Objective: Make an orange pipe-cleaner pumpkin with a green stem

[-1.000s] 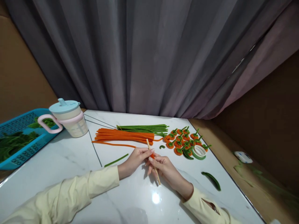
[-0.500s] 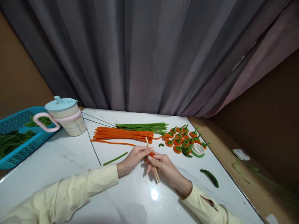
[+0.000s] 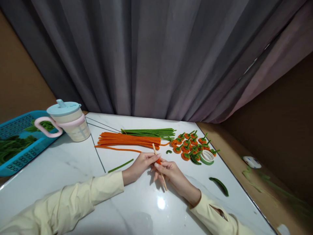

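A thin wooden stick (image 3: 164,182) slants between my hands, with a short stretch of orange pipe cleaner (image 3: 158,161) around its middle. My left hand (image 3: 143,165) pinches the stick just above the orange part, thumb on top. From the right, my right hand (image 3: 171,173) closes on the stick and the orange part, its thumb pressed there; some of its fingers curl beneath. Behind the hands lies a bundle of orange pipe cleaners (image 3: 129,140), one loose strand running toward my left hand. A single green pipe cleaner (image 3: 120,165) rests by my left wrist.
Green pipe cleaners (image 3: 149,132) lie at the back. Several small orange pumpkin shapes with green stems (image 3: 186,147) cluster at right, beside white tape rolls (image 3: 207,156). A curved green piece (image 3: 219,186) lies nearer. At left stand a lidded cup (image 3: 74,125) and a blue basket (image 3: 22,160).
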Demonstrator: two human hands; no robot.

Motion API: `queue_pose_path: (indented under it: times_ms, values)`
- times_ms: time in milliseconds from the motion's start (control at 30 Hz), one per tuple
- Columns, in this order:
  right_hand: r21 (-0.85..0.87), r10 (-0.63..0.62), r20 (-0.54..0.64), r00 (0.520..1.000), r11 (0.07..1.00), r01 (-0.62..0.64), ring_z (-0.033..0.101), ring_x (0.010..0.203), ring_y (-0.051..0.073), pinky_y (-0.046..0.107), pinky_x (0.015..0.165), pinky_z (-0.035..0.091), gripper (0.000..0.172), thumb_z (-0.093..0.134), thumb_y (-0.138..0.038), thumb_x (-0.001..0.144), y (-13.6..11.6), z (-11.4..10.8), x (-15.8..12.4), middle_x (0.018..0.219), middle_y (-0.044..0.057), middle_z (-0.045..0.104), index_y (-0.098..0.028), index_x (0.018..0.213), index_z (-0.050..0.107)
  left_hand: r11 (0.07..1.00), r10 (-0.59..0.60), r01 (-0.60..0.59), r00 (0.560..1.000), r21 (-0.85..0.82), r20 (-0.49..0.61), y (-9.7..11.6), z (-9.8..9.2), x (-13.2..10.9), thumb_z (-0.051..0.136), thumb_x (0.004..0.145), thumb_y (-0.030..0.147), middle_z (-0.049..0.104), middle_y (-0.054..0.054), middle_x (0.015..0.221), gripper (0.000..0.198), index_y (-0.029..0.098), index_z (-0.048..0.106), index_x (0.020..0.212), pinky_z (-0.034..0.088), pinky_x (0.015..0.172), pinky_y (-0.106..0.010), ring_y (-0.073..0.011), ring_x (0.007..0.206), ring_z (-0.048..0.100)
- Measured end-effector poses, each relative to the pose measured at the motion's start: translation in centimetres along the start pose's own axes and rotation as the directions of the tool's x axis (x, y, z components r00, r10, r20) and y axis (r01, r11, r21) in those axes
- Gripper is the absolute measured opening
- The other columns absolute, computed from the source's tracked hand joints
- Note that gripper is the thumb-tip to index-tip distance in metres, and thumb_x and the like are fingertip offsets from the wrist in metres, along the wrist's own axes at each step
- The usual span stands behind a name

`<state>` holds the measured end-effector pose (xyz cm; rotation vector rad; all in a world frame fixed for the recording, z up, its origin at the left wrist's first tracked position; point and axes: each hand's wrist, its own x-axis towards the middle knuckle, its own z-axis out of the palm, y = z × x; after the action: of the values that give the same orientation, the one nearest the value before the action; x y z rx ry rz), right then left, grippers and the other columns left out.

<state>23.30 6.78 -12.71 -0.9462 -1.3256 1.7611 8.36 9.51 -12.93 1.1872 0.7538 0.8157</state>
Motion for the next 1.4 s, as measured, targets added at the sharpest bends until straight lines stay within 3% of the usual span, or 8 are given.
queue_pose_path:
  times_ms: [733, 1400]
  values:
    - [0.014, 0.032, 0.006, 0.999, 0.999, -0.032, 0.04, 0.033, 0.007, 0.023, 0.046, 0.033, 0.048, 0.061, -0.051, 0.082, 0.2, -0.1, 0.13, 0.036, -0.001, 0.05, -0.009, 0.06, 0.07, 1.0, 0.002, -0.002, 1.0, -0.007, 0.007, 0.12, 0.03, -0.04, 0.057, 0.084, 0.05, 0.064, -0.005, 0.06, 0.045, 0.007, 0.071, 0.088, 0.034, 0.047, -0.022, -0.0108, 0.046, 0.052]
    - [0.011, 0.022, -0.002, 1.0, 1.0, -0.022, 0.04, 0.034, 0.007, 0.023, 0.044, 0.032, 0.047, 0.063, -0.051, 0.08, -0.04, 0.01, 0.07, 0.038, -0.001, 0.051, -0.009, 0.06, 0.07, 1.0, 0.006, -0.006, 1.0, -0.016, -0.014, 0.18, 0.02, -0.03, 0.061, 0.08, 0.05, 0.06, -0.003, 0.059, 0.043, 0.008, 0.07, 0.081, 0.032, 0.047, -0.022, -0.0097, 0.048, 0.048]
